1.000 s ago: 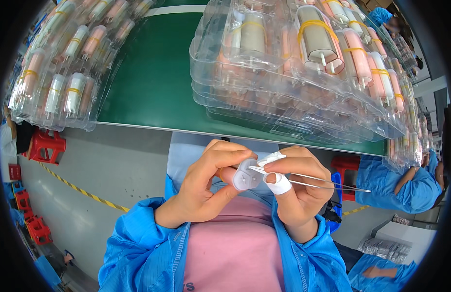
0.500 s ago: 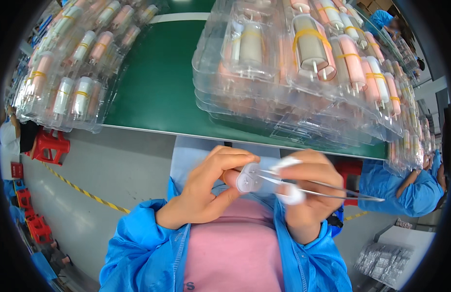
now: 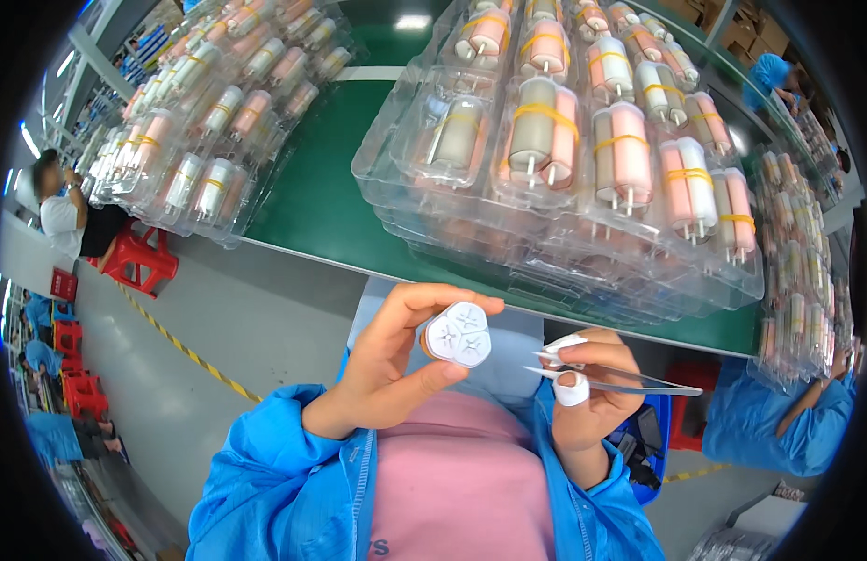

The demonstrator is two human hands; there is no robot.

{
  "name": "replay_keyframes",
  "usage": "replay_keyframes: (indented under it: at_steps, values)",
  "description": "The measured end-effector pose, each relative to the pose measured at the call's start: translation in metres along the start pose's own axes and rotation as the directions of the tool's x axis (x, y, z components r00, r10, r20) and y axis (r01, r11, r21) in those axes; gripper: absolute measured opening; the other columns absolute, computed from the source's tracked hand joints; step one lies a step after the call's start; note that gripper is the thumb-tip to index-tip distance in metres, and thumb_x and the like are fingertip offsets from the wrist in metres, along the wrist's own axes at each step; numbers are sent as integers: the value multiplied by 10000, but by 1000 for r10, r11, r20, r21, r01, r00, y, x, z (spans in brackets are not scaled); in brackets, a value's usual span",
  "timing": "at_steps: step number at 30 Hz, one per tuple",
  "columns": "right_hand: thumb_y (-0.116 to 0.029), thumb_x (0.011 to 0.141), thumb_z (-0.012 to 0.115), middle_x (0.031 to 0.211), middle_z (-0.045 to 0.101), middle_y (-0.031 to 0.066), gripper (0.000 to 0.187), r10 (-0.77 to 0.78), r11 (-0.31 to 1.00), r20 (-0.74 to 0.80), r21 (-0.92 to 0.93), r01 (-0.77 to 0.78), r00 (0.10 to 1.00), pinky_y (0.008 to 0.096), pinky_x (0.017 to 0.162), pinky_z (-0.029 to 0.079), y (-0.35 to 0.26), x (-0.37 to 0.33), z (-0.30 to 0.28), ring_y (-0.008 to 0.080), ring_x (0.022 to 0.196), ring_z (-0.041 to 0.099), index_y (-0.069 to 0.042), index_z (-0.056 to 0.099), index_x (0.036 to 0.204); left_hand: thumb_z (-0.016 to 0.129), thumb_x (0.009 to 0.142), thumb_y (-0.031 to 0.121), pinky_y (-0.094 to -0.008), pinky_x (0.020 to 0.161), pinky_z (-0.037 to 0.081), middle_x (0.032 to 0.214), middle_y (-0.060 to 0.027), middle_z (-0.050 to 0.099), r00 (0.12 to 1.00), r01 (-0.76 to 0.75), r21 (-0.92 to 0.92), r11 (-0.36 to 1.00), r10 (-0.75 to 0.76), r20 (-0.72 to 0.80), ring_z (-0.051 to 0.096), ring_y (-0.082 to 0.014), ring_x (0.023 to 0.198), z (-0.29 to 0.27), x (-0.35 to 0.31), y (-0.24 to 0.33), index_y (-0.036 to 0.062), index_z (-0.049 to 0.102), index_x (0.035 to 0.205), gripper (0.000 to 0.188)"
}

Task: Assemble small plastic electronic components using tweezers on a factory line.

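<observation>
My left hand [image 3: 382, 360] grips a short cylinder bundle [image 3: 458, 335] between thumb and fingers. Its white end, made of three rounded sections with small slots, is turned up into view; the rest of its body is hidden by my palm. To the right, my right hand [image 3: 597, 388] pinches metal tweezers [image 3: 674, 387]. Their pointed tips are parted and stand a short way off the bundle, not touching it. White coverings wrap the thumb and a finger of that hand.
Ahead on the green table [image 3: 312, 201] stand stacked clear plastic trays [image 3: 424, 220] of pink, grey and white cylinders tied with yellow bands. More filled trays [image 3: 204, 201] sit at the left. A blue bin [image 3: 646, 449] is low at the right; red stools [image 3: 139, 257] and co-workers are around.
The tweezers have drawn back to the right from the bundle's end. My left hand has turned the bundle so its end faces up more. The view has shifted slightly.
</observation>
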State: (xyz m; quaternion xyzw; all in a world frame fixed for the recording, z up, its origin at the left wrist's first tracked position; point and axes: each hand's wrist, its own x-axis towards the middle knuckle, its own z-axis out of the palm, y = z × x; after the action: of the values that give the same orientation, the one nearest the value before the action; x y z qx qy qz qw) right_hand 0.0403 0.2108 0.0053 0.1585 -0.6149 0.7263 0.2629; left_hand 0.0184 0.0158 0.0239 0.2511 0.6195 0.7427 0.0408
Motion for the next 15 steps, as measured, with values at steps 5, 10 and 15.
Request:
replay_keyframes:
  at_steps: [5, 10, 15]
  values:
    - [10, 686, 719, 779, 629, 150, 177, 50, 999, 61, 10, -51, 997, 251, 597, 475, 1, 5, -5, 177, 656, 603, 49, 639, 840, 678, 781, 109, -297, 774, 492, 1087, -211, 585, 980, 95, -7, 995, -95, -177, 607, -221, 963, 13, -1, 38, 11, 377, 1216, 538]
    - [2, 694, 722, 739, 641, 128, 167, 14, 1000, 229, -26, -9, 973, 249, 582, 474, -1, 15, -9, 169, 625, 608, 31, 643, 839, 723, 739, 158, -292, 776, 494, 1042, -140, 560, 911, -298, 347, 889, 374, -177, 612, -195, 932, -23, 38, 90, -33, 425, 1221, 598]
    - [3, 687, 730, 762, 651, 129, 168, 35, 999, 233, -44, -25, 972, 253, 600, 478, 3, 11, -9, 176, 640, 617, 15, 652, 835, 653, 778, 134, -298, 704, 464, 893, -111, 608, 904, -208, 755, 622, 417, -95, 594, -193, 789, -32, 121, 106, 22, 527, 1056, 325]
